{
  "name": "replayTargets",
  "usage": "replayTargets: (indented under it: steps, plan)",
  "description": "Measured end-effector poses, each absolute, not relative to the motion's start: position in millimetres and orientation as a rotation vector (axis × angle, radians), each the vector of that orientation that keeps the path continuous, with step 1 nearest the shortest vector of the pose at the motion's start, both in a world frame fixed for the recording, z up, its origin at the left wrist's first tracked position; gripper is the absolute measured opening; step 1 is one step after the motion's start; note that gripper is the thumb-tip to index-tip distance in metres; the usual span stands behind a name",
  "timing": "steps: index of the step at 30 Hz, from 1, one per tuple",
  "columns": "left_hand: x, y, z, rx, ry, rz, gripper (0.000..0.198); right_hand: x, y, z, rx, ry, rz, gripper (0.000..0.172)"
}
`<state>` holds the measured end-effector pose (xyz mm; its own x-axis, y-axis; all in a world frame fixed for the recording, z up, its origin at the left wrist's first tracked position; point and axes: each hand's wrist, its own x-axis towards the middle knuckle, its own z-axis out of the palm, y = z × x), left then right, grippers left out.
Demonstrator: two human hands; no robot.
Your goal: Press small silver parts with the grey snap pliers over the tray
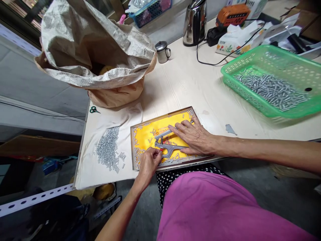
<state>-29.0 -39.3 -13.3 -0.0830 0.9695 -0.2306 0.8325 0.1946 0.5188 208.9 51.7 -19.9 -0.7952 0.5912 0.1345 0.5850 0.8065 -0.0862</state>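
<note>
Pale worktop (183, 90) runs along a grey wall, with a sack (116, 97) at its back left and a green basket (291, 63) of small metal pieces toward the right. At the front edge lies a shallow tray (173, 120), slightly turned, more pieces (138, 155) loose along its sides. Over the tray is the tool (169, 146), its handles apart. The right hand (194, 135) has its grip clamped around them, fingers over the upper, thumb by the lower. The left hand (149, 160) bunches its fingertips at the tool's left end, beside a small red part; I cannot tell whether that grip is closed on anything.

Those fingertips look the likeliest to suffer: a squeeze by the right hand with them so near could nip one. A tiny piece could also slip sideways if seated crookedly. With the tray so close to the front edge, a tug or a knock from a wrist might tip pieces onto the floor. Left of the tray, the heap (107, 147) sits unwalled near the front left corner, so a sweeping forearm could scatter it.
</note>
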Motion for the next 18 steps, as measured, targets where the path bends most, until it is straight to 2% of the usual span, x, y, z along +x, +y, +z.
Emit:
replayTargets:
  steps: [4,13,18]
  plan:
    - [-29,-40,-14,1.637,1.963,0.360,0.022,206,45,-21,-0.980,-2.801,0.039,0.082]
    - [-23,-40,-10,1.638,2.007,0.380,0.019,202,45,-21,-1.096,-2.788,0.078,0.093]
    - [-25,-38,-13,1.583,1.995,0.422,0.019,203,52,-22,-0.973,-2.798,0.044,0.083]
